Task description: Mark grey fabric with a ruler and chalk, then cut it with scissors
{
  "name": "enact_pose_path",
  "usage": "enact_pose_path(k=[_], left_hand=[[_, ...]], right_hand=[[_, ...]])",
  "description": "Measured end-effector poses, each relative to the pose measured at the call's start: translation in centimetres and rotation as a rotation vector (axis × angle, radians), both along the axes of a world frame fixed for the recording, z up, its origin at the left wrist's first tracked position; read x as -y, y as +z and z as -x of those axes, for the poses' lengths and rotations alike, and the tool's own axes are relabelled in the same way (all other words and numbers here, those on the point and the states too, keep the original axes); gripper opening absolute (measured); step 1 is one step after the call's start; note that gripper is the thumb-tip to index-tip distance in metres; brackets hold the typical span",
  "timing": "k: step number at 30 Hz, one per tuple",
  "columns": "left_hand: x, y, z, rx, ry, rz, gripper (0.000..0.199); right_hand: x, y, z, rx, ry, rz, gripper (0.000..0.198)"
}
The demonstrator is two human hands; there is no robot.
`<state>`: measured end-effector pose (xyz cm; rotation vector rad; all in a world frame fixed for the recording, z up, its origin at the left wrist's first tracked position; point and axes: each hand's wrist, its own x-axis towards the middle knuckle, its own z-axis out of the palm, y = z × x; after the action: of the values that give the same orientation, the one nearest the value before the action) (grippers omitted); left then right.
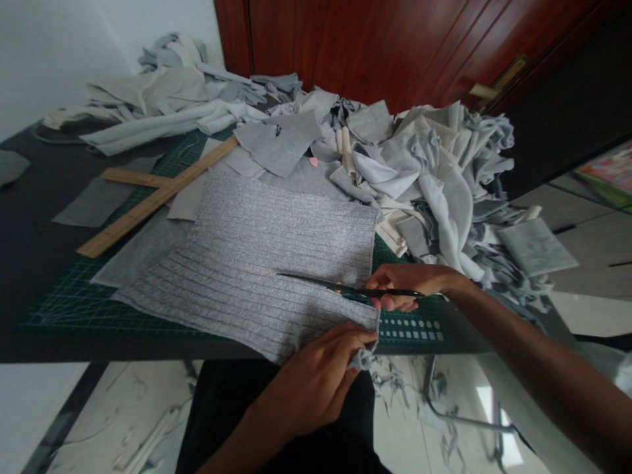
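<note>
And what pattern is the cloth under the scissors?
The cloth is grey with darker stripes; head view.

Right fingers point(388, 302) hold scissors point(346, 288) across ribbed grey fabric point(281, 227); left fingers point(351, 340) grip it.

The light is dim, cool and diffuse. Glare whitens patches of the floor point(486, 399) at lower right, while the upper-right corner sinks into darkness. Soft shadow falls on the cloth point(291, 227) beside the left hand point(318, 372). Wide-angle distortion stretches the edges, and fine detail seems slightly blurred.
</note>
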<state>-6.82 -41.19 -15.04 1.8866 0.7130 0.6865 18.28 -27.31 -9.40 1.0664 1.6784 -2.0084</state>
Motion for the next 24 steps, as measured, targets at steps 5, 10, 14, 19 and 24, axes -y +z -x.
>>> enact_pose_path(k=[5, 10, 14, 19, 24], left_hand=[[-0.06, 0.2, 0.03, 0.006, -0.012, 0.003, 0.047], [-0.08, 0.11, -0.02, -0.007, -0.008, -0.01, 0.049], [-0.08, -0.03, -0.02, -0.006, -0.006, -0.019, 0.049], [-0.07, 0.09, 0.05, -0.011, -0.007, -0.015, 0.05], [-0.1, 0.21, -0.01, -0.031, -0.006, -0.005, 0.05]], right_hand=[[-0.14, -0.01, 0.24, -0.001, 0.011, -0.006, 0.065], [-0.03, 0.02, 0.54, 0.02, 0.016, -0.037, 0.059], [0.19, -0.03, 0.71, 0.017, -0.001, -0.03, 0.054], [0.4, -0.11, 0.92, 0.053, -0.007, -0.062, 0.051], [0.47, -0.39, 0.84, 0.045, -0.014, -0.06, 0.053]])
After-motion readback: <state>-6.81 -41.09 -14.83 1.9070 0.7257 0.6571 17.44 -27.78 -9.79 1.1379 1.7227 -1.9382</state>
